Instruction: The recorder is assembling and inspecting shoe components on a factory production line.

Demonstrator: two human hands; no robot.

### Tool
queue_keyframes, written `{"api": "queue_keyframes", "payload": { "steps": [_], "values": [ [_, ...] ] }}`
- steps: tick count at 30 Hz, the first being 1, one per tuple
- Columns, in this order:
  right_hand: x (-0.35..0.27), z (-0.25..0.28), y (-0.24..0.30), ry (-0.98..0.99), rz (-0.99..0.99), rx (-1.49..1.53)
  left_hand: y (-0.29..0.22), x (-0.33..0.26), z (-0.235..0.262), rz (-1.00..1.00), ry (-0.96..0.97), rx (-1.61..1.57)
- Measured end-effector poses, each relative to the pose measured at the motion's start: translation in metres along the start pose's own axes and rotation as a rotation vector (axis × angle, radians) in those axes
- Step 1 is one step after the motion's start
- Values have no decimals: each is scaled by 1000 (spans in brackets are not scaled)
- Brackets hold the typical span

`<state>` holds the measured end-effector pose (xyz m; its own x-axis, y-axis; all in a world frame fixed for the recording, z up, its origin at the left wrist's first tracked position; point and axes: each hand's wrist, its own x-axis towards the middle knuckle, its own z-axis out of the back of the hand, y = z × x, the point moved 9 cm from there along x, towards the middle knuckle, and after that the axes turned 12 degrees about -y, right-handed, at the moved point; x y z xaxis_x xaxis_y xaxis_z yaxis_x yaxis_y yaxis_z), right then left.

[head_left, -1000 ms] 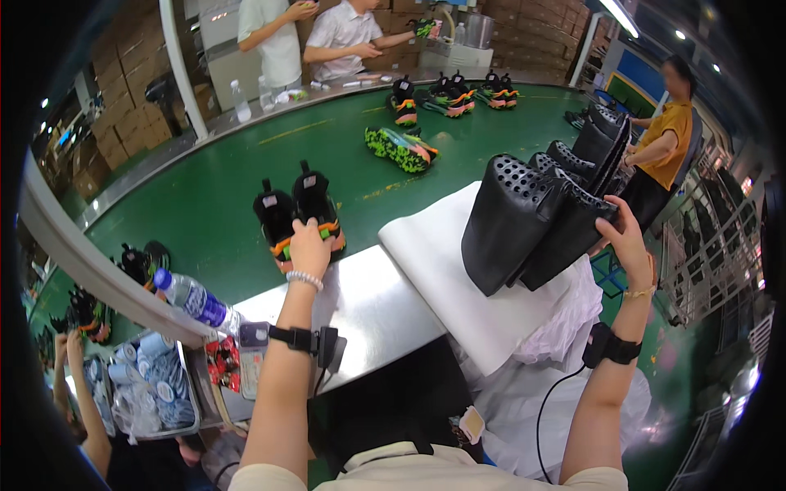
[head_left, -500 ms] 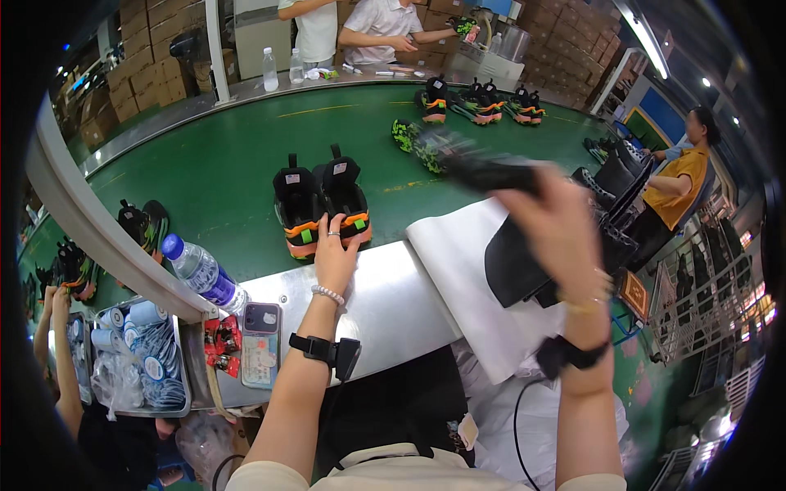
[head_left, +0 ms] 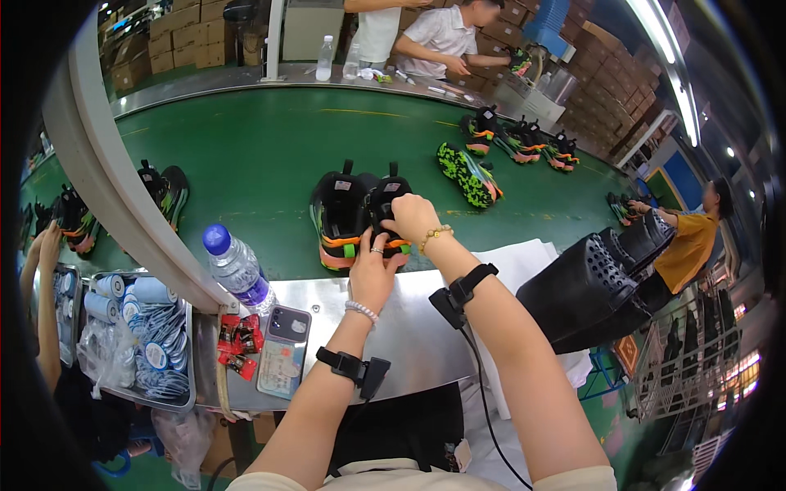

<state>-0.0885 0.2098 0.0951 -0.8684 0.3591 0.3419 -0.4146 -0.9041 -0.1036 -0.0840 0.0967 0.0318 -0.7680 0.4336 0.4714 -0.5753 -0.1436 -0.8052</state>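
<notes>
Compared with the frame of half a second ago, the right hand (head_left: 416, 219) has moved from the side of the black perforated insoles (head_left: 569, 299) to the collar of the right sneaker (head_left: 378, 204). Its fingers are bent and go down into the shoe; the dark, blurred piece which it carries in that earlier frame cannot be made out now against the black lining, so I cannot tell whether the fingers hold something. The left hand (head_left: 373, 274) is at the heel of the same sneaker, its fingers and thumb closed around the heel from the near side, probably in order to keep the shoe steady against the push of the other hand. The right sneaker is therefore between the two hands, with the left hand in front of it and the right hand above its right edge. The left sneaker (head_left: 337, 217) stands upright just beside it, and neither hand seems to grip it. Both shoes rest on the green belt (head_left: 246, 188), close to the metal counter (head_left: 409, 348), with the heels toward the person; it seems that this position makes the insides easy to reach. The insoles stand in thick bundles over a white sheet (head_left: 508, 262) on the right, perhaps so that the right hand can take from them without a long reach.
</notes>
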Motion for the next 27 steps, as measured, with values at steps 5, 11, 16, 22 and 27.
{"api": "queue_keyframes", "payload": {
  "steps": [5, 11, 16, 22, 27],
  "values": [
    [18, -45, -12, 135, -314, -7, 1, -1, -3, -100, -61, 49],
    [32, -60, -25, 126, -369, 112, 0, 9, -5, 60, 79, -55],
    [39, -32, -3, 143, -266, 128, 9, 10, 10, 77, 38, -49],
    [42, -43, -7, 80, -363, 205, -6, 10, 7, 145, 71, -213],
    [14, -32, -6, 37, -312, 285, -1, 9, 5, 12, 146, -119]
  ]
}}
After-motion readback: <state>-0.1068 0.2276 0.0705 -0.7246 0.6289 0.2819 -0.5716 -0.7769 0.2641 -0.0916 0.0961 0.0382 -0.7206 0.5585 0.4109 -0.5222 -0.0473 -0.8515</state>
